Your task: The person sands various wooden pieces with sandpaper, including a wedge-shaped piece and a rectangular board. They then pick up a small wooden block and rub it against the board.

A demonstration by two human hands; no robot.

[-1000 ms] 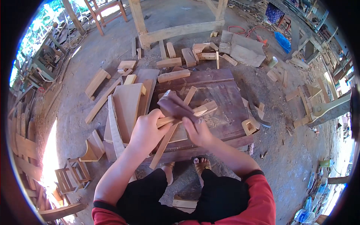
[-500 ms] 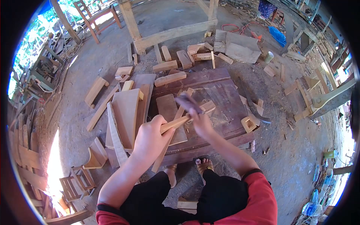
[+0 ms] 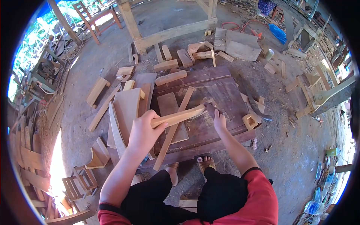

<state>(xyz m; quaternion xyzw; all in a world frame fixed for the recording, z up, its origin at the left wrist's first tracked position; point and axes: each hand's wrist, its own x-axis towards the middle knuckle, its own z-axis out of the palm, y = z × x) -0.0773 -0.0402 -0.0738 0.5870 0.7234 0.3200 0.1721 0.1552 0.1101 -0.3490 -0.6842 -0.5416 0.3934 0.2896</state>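
My left hand (image 3: 144, 129) is closed around the near end of a light wooden piece (image 3: 180, 117), which slants up to the right. Its far end is over the dark wooden board (image 3: 228, 101). In my right hand (image 3: 220, 122) is a dark tool (image 3: 212, 110), gripped close to that far end. Blur and my fingers hide the tool's exact kind. Beneath the held piece, a long thin wooden strip (image 3: 170, 137) lies across a flat rectangular wooden piece (image 3: 167, 103) on the board.
Curved wooden panels (image 3: 125, 108) lean at the board's left. Several wood blocks (image 3: 170, 77) lie along its far edge. A square wooden piece with a hole (image 3: 249, 122) sits at the right corner, near a dark curved blade-like object (image 3: 258, 110). A wooden frame (image 3: 176, 30) stands beyond.
My right hand and the dark tool have moved right and slightly down, from over the wooden piece to its far end. My left hand has shifted slightly left, still holding the piece.
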